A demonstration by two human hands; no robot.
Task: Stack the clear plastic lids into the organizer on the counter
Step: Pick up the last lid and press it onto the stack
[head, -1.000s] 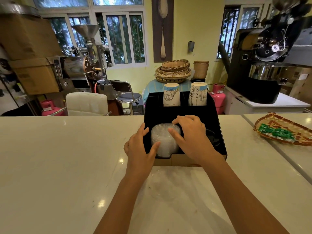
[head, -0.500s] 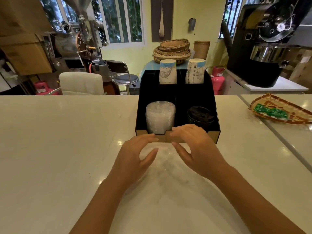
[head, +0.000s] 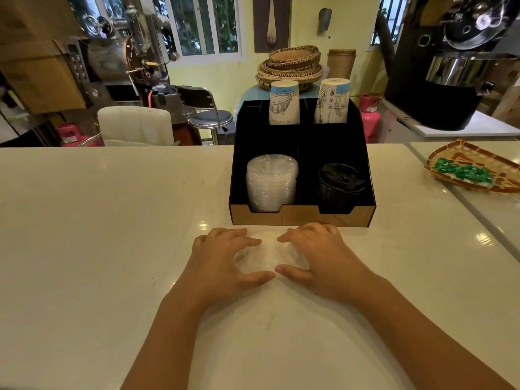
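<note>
Head view, the only one supplied. The organizer (head: 302,215) stands on the white table (head: 98,235) and serves as the landmark. Its front-left compartment holds a tall stack of clear lids (head: 271,182); its front-right compartment holds black lids (head: 339,184); two paper cups (head: 284,102) stand inverted in the rear compartments. Just in front of the organizer, on the table, lies a further small batch of clear lids (head: 270,256), faint against the white surface; its count cannot be told. This batch sits directly between the two hands. The left hand (head: 222,263) cups its left side and the right hand (head: 320,257) cups its right side, each palm-down with curled digits. The fingertips near one another on the side toward the organizer, and the thumbs near one another on the side away from it, so the hands ring the batch. Whether the hands already press on the lids or merely surround them cannot be told. Both are equally near. The batch appears round, with no long axis to account for. Judgement: the coming move is a lift and carry straight away from the person, slightly to the left, onto the stack in the front-left compartment, which already rises above the organizer's front wall.
</note>
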